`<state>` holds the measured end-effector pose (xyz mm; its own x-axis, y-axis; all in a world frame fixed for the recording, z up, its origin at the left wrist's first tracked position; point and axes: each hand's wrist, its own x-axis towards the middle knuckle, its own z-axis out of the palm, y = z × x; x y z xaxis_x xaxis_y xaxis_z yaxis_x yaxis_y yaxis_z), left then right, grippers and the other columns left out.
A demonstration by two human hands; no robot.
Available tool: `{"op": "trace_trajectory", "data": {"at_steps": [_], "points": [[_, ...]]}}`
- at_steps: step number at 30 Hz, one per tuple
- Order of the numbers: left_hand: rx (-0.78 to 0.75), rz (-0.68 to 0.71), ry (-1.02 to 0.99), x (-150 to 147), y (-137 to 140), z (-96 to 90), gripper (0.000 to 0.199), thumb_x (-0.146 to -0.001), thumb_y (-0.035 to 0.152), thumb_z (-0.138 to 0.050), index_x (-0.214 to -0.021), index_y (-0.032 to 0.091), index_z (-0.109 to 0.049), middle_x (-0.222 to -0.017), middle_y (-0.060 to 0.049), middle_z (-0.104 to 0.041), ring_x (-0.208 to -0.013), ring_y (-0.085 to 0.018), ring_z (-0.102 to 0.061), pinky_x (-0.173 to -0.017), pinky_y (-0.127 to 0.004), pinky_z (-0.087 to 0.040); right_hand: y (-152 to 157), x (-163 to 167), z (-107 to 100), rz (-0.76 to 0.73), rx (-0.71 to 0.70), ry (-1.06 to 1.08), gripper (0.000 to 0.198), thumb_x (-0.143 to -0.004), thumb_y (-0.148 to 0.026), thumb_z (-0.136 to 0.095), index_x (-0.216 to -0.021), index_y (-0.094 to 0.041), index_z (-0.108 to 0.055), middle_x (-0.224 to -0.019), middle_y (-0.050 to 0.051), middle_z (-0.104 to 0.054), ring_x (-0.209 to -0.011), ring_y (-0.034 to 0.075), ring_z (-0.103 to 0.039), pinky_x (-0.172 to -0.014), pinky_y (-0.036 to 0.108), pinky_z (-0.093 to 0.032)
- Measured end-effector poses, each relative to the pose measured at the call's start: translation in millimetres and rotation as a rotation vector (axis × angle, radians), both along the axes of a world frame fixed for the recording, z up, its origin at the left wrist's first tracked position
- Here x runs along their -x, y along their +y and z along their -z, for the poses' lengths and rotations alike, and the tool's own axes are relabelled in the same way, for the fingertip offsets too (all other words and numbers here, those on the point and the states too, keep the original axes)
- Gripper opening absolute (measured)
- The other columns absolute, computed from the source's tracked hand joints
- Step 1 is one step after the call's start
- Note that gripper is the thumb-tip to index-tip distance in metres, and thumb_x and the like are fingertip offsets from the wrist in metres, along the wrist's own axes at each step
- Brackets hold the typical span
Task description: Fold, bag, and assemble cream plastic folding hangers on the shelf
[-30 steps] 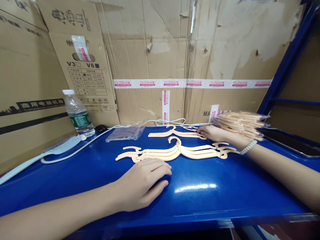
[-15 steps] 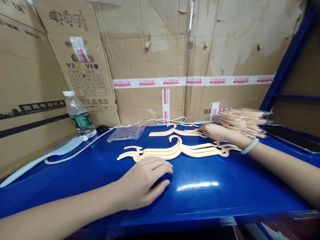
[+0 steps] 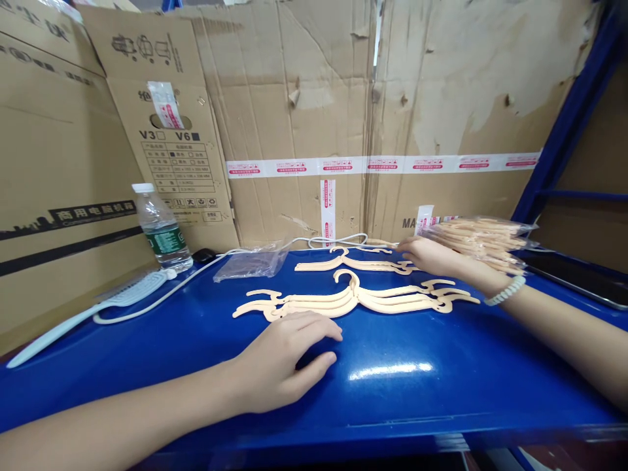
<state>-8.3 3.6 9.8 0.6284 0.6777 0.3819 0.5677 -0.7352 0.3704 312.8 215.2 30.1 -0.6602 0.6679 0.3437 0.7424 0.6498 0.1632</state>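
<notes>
My left hand (image 3: 289,356) rests on the blue table, thumb apart from the loosely bent fingers, holding nothing. Just beyond it lie several beige plastic folding hangers (image 3: 314,305), grouped with a hook standing up in the middle; the hand's fingertips cover part of their near edge. Farther back is another hanger (image 3: 318,265), partly assembled or folded, with loose beige pieces around it. My right hand (image 3: 424,255) is at the back right, fingers pinched on a thin beige hanger piece (image 3: 381,243) that sticks out to the left. Its fingertips are partly hidden.
A bagged pile of beige hanger parts (image 3: 478,242) sits at the back right, near a dark phone-like slab (image 3: 583,278). On the left are a water bottle (image 3: 164,232), a pale hairbrush (image 3: 122,294), a white cable (image 3: 206,271) and a clear plastic bag (image 3: 252,261). Cardboard (image 3: 294,209) walls the back.
My right hand has lifted slightly and moved right, now with a thin hanger piece in its fingers. The left hand has hardly moved. The camera view has shifted a little.
</notes>
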Motion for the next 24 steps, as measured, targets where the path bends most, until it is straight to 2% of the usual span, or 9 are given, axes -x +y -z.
{"op": "trace_trajectory", "data": {"at_steps": [4, 7, 8, 10, 14, 18, 20, 22, 24], "points": [[0.209, -0.092, -0.221, -2.9, 3.2, -2.6, 0.016, -0.088, 0.023, -0.053, -0.1, 0.019, -0.063, -0.101, -0.006, -0.068, -0.096, -0.02, -0.063, -0.086, -0.035, -0.05, -34.3, 25.6, -10.0, -0.068, 0.174, 0.33, 0.03, -0.089, -0.024, -0.046, -0.105, -0.016, -0.071, -0.111, 0.012, -0.07, -0.102, 0.025, -0.065, -0.09, 0.04, -0.051], [0.45, -0.136, -0.447, -4.2, 9.9, -1.0, 0.018, -0.088, 0.029, -0.054, -0.101, 0.017, -0.06, -0.094, -0.007, -0.067, -0.082, -0.018, -0.066, -0.073, -0.031, -0.054, -76.4, 56.6, -11.9, -0.302, 0.457, 0.541, 0.028, -0.089, -0.034, -0.051, -0.105, -0.019, -0.069, -0.111, 0.009, -0.07, -0.106, 0.023, -0.064, -0.091, 0.038, -0.051], [0.517, -0.145, -0.512, -4.4, 12.2, 0.1, 0.021, -0.088, 0.031, -0.055, -0.104, 0.017, -0.057, -0.091, -0.007, -0.067, -0.078, -0.017, -0.066, -0.07, -0.031, -0.054, -91.2, 66.4, -11.9, -0.397, 0.568, 0.553, 0.029, -0.09, -0.035, -0.052, -0.107, -0.019, -0.068, -0.114, 0.008, -0.068, -0.107, 0.022, -0.063, -0.093, 0.038, -0.05], [0.614, -0.151, -0.612, -4.4, 15.6, 2.3, 0.028, -0.087, 0.034, -0.057, -0.109, 0.017, -0.053, -0.087, -0.005, -0.066, -0.07, -0.015, -0.065, -0.065, -0.03, -0.055, -118.2, 82.0, -11.5, -0.507, 0.687, 0.556, 0.028, -0.091, -0.035, -0.053, -0.111, -0.02, -0.066, -0.117, 0.007, -0.067, -0.104, 0.02, -0.063, -0.091, 0.036, -0.05], [0.686, -0.158, -0.718, -3.9, 17.3, 3.7, 0.028, -0.086, 0.039, -0.059, -0.1, 0.015, -0.054, -0.081, -0.003, -0.064, -0.063, -0.012, -0.062, -0.059, -0.027, -0.055, -150.5, 95.1, -12.4, -0.58, 0.78, 0.48, 0.026, -0.089, -0.03, -0.056, -0.111, -0.02, -0.066, -0.113, 0.006, -0.068, -0.105, 0.019, -0.062, -0.095, 0.036, -0.047], [0.688, -0.218, -0.772, -3.1, 18.5, 2.6, 0.025, -0.087, 0.039, -0.059, -0.085, 0.014, -0.054, -0.071, -0.001, -0.062, -0.058, -0.01, -0.06, -0.055, -0.023, -0.053, -148.3, 92.7, -15.5, -0.547, 0.805, 0.458, 0.028, -0.089, -0.036, -0.056, -0.11, -0.02, -0.066, -0.109, 0.005, -0.069, -0.099, 0.019, -0.062, -0.09, 0.035, -0.048], [0.677, -0.251, -0.797, -2.4, 19.9, 2.2, 0.025, -0.086, 0.039, -0.059, -0.083, 0.015, -0.052, -0.067, 0.001, -0.06, -0.058, -0.01, -0.06, -0.054, -0.022, -0.053, -133.6, 86.7, -15.6, -0.513, 0.738, 0.478, 0.03, -0.091, -0.04, -0.052, -0.108, -0.02, -0.065, -0.107, 0.005, -0.069, -0.094, 0.019, -0.063, -0.085, 0.034, -0.05], [0.657, -0.271, -0.815, -1.8, 21.1, 2.1, 0.026, -0.085, 0.039, -0.06, -0.081, 0.015, -0.051, -0.066, 0.001, -0.059, -0.057, -0.01, -0.06, -0.053, -0.022, -0.053, -111.5, 76.8, -13.3, -0.43, 0.539, 0.481, 0.03, -0.092, -0.04, -0.05, -0.106, -0.019, -0.065, -0.107, 0.007, -0.068, -0.094, 0.02, -0.063, -0.083, 0.035, -0.051], [0.645, -0.273, -0.823, -1.4, 21.6, 2.2, 0.028, -0.085, 0.041, -0.061, -0.081, 0.015, -0.051, -0.067, 0.001, -0.06, -0.057, -0.01, -0.06, -0.053, -0.023, -0.053, -85.9, 64.0, -8.5, -0.296, 0.241, 0.384, 0.027, -0.09, -0.036, -0.05, -0.104, -0.017, -0.065, -0.103, 0.01, -0.069, -0.095, 0.024, -0.062, -0.085, 0.041, -0.049]]}}
